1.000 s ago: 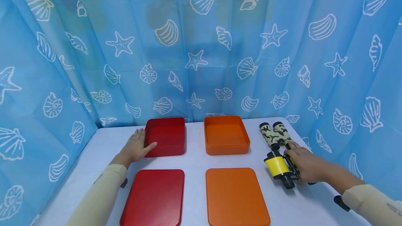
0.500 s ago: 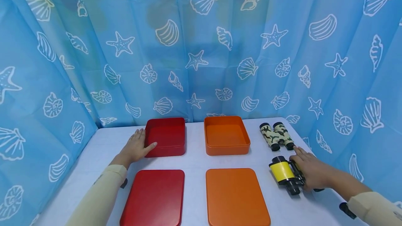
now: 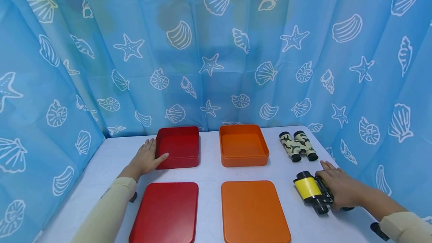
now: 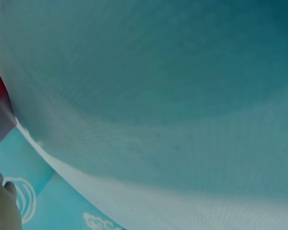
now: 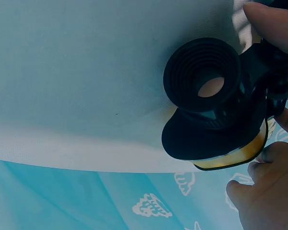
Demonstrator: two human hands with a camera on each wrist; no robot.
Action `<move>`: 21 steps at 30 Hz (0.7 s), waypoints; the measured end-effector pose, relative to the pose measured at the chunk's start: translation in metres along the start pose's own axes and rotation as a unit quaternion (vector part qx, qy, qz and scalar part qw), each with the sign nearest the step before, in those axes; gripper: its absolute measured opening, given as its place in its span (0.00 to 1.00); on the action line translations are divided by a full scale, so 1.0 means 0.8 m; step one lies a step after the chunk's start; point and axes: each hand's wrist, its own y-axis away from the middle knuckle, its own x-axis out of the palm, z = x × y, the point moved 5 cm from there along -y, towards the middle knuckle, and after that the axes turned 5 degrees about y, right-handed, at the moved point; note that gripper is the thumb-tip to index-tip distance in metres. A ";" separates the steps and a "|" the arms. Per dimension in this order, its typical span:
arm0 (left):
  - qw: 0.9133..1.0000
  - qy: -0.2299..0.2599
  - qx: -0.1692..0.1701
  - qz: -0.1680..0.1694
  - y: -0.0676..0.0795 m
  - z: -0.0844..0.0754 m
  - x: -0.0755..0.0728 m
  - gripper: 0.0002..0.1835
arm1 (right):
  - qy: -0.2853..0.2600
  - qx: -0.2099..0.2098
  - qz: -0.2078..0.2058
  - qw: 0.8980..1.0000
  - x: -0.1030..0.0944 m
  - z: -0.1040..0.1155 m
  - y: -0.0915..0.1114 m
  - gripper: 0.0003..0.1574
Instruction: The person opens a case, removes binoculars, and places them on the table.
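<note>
My left hand (image 3: pixel 144 157) lies along the left side of the red box (image 3: pixel 177 162), fingers extended and thumb across its near corner. In the left wrist view only a bit of that hand (image 4: pixel 2 201) and the red box's side (image 4: pixel 0 112) appear. At the right, my right hand (image 3: pixel 341 186) grips yellow-and-black binoculars (image 3: pixel 308 188) over their far barrel, which it mostly hides. The right wrist view shows the thumb on one side of the binoculars (image 5: pixel 201 139) and fingers on the other. Camouflage binoculars (image 3: pixel 297 146) lie just behind them.
An orange box (image 3: pixel 244 160) without its lid stands right of the red one, its inside bare. Nearer the front lie a flat red lid (image 3: pixel 165 213) and a flat orange lid (image 3: pixel 254 211). A shell-patterned blue curtain (image 3: pixel 216 66) hangs around the white table (image 3: pixel 209 183).
My right hand has moved the yellow-and-black binoculars to the right and nearer, away from the camouflage pair, which is now fully uncovered. The left hand has stayed at the red box.
</note>
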 end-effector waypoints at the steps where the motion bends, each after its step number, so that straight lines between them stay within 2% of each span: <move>1: 1.000 0.000 0.000 0.000 0.000 0.000 0.000 0.57 | 0.000 0.001 -0.001 1.000 0.000 0.000 0.001 0.65; 13: 1.000 -0.010 -0.003 0.006 0.000 0.001 0.002 0.58 | -0.017 0.011 0.007 1.000 0.005 -0.001 0.006 0.64; 21: 0.998 -0.056 0.001 0.033 -0.006 0.003 -0.005 0.57 | -0.027 0.026 0.031 0.999 0.002 0.003 0.000 0.69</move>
